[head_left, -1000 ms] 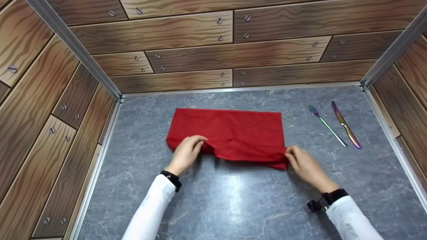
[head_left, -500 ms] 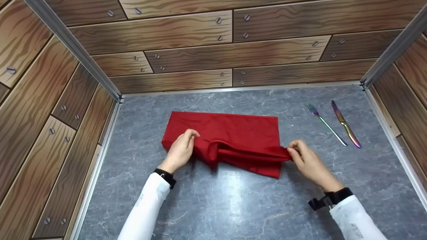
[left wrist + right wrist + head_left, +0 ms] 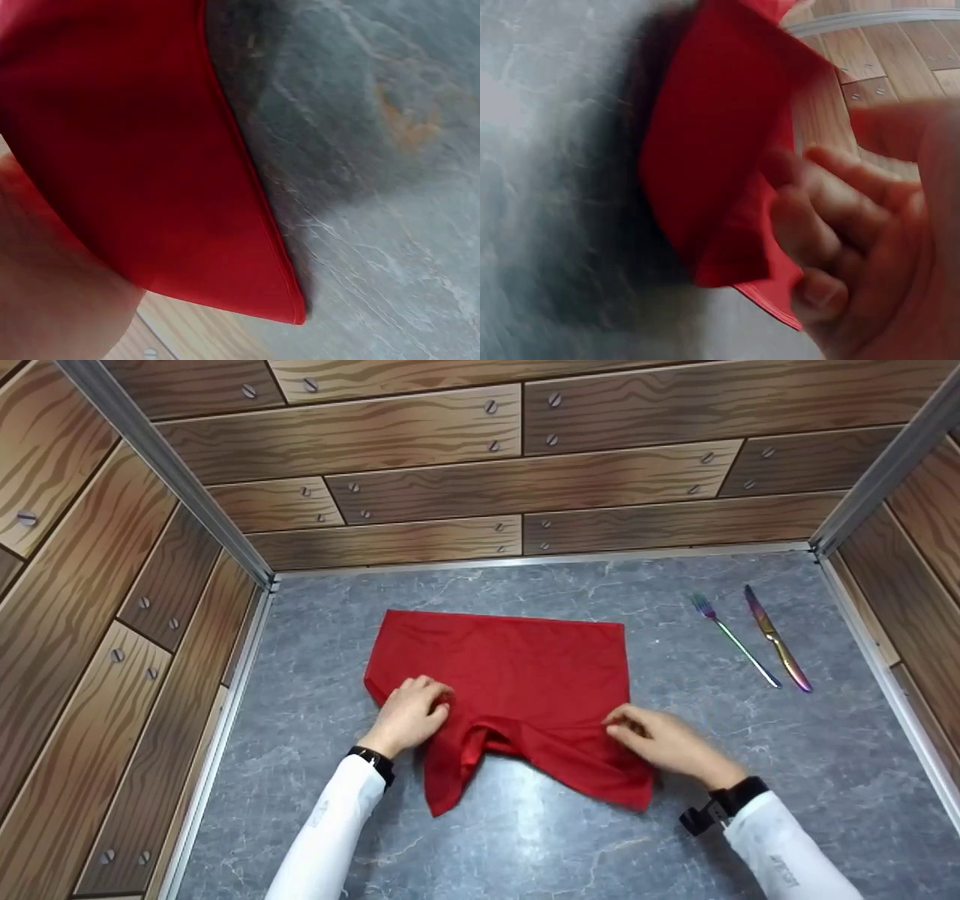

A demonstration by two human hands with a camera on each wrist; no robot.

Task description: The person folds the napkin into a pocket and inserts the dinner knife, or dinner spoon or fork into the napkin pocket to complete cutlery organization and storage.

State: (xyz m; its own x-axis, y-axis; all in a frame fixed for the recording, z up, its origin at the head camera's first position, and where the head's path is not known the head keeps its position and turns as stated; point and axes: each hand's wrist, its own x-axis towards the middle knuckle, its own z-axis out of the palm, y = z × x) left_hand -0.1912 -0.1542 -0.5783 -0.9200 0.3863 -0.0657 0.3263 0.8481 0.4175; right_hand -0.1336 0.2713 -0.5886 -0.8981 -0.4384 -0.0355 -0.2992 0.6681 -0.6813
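A red cloth [image 3: 517, 675] lies on the grey surface, its back part flat and its front edge bunched, with one flap pointing forward on the left and another on the right. Over its left front part is the left hand [image 3: 409, 716], fingers bent; whether they pinch fabric is unclear, as the cloth [image 3: 150, 165] hides the fingertips in the left wrist view. The right hand [image 3: 664, 739] is at the right edge. Its fingers [image 3: 817, 217] are loosely curled, thumb apart, beside the cloth [image 3: 712, 142], with no fabric visibly pinched in the right wrist view.
A shiny multicoloured fork [image 3: 739, 643] and a knife [image 3: 778, 641] lie side by side at the back right. Wood-patterned walls [image 3: 420, 536] with metal edging stand at the back and both sides.
The cloth's front part has come forward and spread into two flaps. My right hand has moved left and lower from the stretched corner, its grip loosened. The left hand has shifted slightly.
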